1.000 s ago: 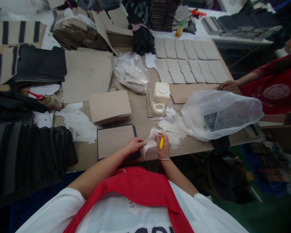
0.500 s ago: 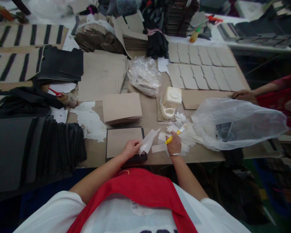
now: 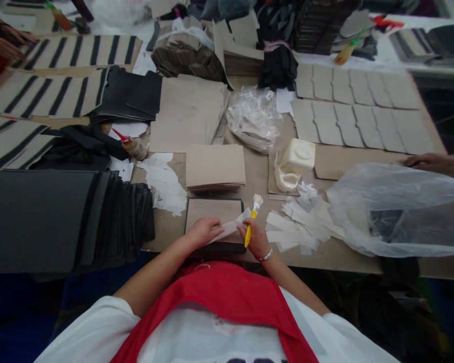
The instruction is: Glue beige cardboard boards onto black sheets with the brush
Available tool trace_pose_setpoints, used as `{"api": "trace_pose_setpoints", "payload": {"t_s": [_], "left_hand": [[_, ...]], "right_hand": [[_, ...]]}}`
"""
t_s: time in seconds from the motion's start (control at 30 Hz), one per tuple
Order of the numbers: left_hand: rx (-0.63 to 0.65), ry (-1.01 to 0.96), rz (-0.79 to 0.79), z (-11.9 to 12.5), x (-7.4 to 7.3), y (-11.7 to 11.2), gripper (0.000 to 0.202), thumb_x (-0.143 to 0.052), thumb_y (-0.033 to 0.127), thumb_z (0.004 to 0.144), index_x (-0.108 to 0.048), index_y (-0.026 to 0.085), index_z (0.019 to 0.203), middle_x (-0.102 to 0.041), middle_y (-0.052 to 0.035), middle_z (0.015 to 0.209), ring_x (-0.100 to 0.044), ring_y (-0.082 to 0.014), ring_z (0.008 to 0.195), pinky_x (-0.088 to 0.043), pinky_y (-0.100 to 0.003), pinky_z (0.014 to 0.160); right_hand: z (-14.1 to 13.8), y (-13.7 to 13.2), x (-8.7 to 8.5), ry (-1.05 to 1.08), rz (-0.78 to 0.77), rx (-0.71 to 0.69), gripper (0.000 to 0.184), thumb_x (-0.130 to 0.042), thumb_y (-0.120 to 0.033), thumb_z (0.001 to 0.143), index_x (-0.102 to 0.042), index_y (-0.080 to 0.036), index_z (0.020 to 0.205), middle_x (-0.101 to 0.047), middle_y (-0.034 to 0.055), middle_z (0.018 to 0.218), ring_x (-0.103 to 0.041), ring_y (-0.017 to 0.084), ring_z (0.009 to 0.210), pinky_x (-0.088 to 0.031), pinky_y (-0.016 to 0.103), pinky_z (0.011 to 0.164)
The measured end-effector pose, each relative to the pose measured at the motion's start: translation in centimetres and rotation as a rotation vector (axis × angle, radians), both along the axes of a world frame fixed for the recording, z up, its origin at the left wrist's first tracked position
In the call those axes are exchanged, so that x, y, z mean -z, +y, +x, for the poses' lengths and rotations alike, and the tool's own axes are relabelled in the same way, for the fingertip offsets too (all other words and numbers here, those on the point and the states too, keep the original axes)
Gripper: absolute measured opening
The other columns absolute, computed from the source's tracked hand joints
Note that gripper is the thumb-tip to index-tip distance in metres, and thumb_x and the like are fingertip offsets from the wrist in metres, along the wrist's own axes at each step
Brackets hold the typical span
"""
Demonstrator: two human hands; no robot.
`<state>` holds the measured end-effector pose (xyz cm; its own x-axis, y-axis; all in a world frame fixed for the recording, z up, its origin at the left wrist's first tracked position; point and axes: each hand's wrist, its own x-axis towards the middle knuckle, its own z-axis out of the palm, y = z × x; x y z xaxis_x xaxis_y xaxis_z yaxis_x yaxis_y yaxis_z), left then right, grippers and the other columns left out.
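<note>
Over a brown board with a black border (image 3: 208, 207), my left hand (image 3: 205, 231) is closed on one end of a white paper strip (image 3: 230, 228). My right hand (image 3: 256, 239) grips a yellow-handled brush (image 3: 248, 234), bristles pointing up and away from me. Its fingertips also meet the strip's other end. Loose white strips (image 3: 293, 222) lie in a heap to the right of that hand. Behind the bordered board sits a stack of brown boards (image 3: 215, 166). A cut-open cream plastic container (image 3: 301, 155) stands beyond the strips.
Black sheets (image 3: 34, 217) are piled at the left, near a red-tipped bottle (image 3: 134, 146). A clear plastic bag (image 3: 348, 201) covers the right front. Other people's hands are at the right edge (image 3: 429, 160) and the far left (image 3: 3, 45). Cut grey panels (image 3: 363, 121) lie at back right.
My right hand, with the brush, has moved left from the strip heap to the strip in my left hand. The view has turned somewhat to the left.
</note>
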<state>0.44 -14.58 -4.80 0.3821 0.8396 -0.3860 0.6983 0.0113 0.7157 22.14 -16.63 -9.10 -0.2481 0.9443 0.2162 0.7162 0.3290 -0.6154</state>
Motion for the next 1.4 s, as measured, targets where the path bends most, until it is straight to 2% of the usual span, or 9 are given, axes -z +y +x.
{"api": "trace_pose_setpoints", "payload": {"t_s": [0.1,0.27,0.33,0.4,0.53,0.67,0.8,0.97,1.4], "left_hand": [[-0.181,-0.124,-0.137,-2.5,1.2,-0.2,0.017,-0.055,0.031,0.072,-0.065,0.018,0.073,-0.064,-0.001,0.07,-0.055,-0.0149,0.07,-0.043,-0.025,0.068],[-0.705,-0.357,-0.296,-5.0,4.0,0.4,0.024,-0.063,0.03,0.063,-0.062,0.014,0.081,-0.062,-0.0003,0.071,-0.056,-0.0127,0.063,-0.047,-0.025,0.059],[-0.867,-0.404,-0.303,-5.2,5.0,0.9,0.028,-0.064,0.027,0.063,-0.06,0.013,0.087,-0.062,-0.0017,0.075,-0.056,-0.0115,0.06,-0.048,-0.025,0.056],[-0.93,-0.355,-0.232,-5.3,5.9,1.4,0.03,-0.063,0.026,0.066,-0.059,0.014,0.093,-0.062,-0.0022,0.076,-0.056,-0.0106,0.058,-0.048,-0.024,0.055],[-0.874,-0.106,0.004,-5.6,6.6,2.2,0.03,-0.062,0.026,0.071,-0.057,0.016,0.099,-0.061,-0.0005,0.074,-0.057,-0.0121,0.062,-0.046,-0.025,0.061],[-0.845,0.023,0.108,-5.8,6.2,2.6,0.026,-0.061,0.026,0.073,-0.057,0.017,0.097,-0.061,0.0006,0.072,-0.058,-0.0134,0.069,-0.044,-0.025,0.067],[-0.871,0.018,0.132,-5.9,6.0,3.2,0.026,-0.061,0.026,0.072,-0.055,0.017,0.096,-0.06,0.0018,0.069,-0.058,-0.0132,0.067,-0.042,-0.024,0.066],[-0.874,0.011,0.122,-6.1,6.7,3.6,0.027,-0.061,0.025,0.071,-0.054,0.018,0.096,-0.057,0.0037,0.065,-0.057,-0.013,0.065,-0.04,-0.023,0.064],[-0.781,0.141,0.172,-6.2,7.3,3.4,0.028,-0.058,0.03,0.075,-0.054,0.017,0.099,-0.059,0.001,0.068,-0.058,-0.0156,0.067,-0.043,-0.026,0.066]], "right_hand": [[0.3,0.2,0.4,-0.003,-0.057,0.042,0.019,-0.045,-0.036,0.088,-0.049,-0.02,0.097,-0.062,0.0048,0.082,-0.061,0.016,0.067,-0.049,0.028,0.062],[-1.3,2.0,1.2,-0.01,-0.096,0.195,0.023,-0.042,-0.037,0.089,-0.047,-0.018,0.099,-0.062,0.0059,0.079,-0.061,0.017,0.065,-0.046,0.029,0.059],[-2.2,2.9,1.8,-0.038,-0.076,0.243,0.025,-0.043,-0.039,0.088,-0.048,-0.017,0.097,-0.063,0.0075,0.081,-0.061,0.018,0.066,-0.046,0.028,0.06],[-2.8,3.8,2.7,-0.066,-0.053,0.264,0.026,-0.043,-0.04,0.088,-0.048,-0.016,0.097,-0.063,0.008,0.082,-0.061,0.018,0.068,-0.046,0.028,0.06],[-3.3,5.1,4.3,-0.106,-0.028,0.255,0.027,-0.045,-0.039,0.086,-0.048,-0.016,0.099,-0.062,0.0083,0.084,-0.06,0.018,0.072,-0.046,0.028,0.064],[-3.6,5.7,5.4,-0.135,-0.034,0.281,0.029,-0.046,-0.038,0.085,-0.049,-0.015,0.102,-0.062,0.0083,0.085,-0.059,0.019,0.072,-0.046,0.029,0.066],[-3.8,5.8,5.8,-0.161,-0.028,0.288,0.031,-0.047,-0.039,0.084,-0.049,-0.014,0.104,-0.062,0.0092,0.087,-0.058,0.019,0.072,-0.046,0.03,0.065],[-3.9,5.9,5.8,-0.192,-0.035,0.285,0.032,-0.047,-0.037,0.084,-0.05,-0.013,0.105,-0.062,0.0097,0.087,-0.058,0.02,0.072,-0.045,0.031,0.065],[-4.1,6.1,5.5,-0.244,-0.099,0.308,0.031,-0.048,-0.033,0.083,-0.05,-0.013,0.106,-0.062,0.0092,0.085,-0.058,0.019,0.071,-0.045,0.03,0.067]]}}
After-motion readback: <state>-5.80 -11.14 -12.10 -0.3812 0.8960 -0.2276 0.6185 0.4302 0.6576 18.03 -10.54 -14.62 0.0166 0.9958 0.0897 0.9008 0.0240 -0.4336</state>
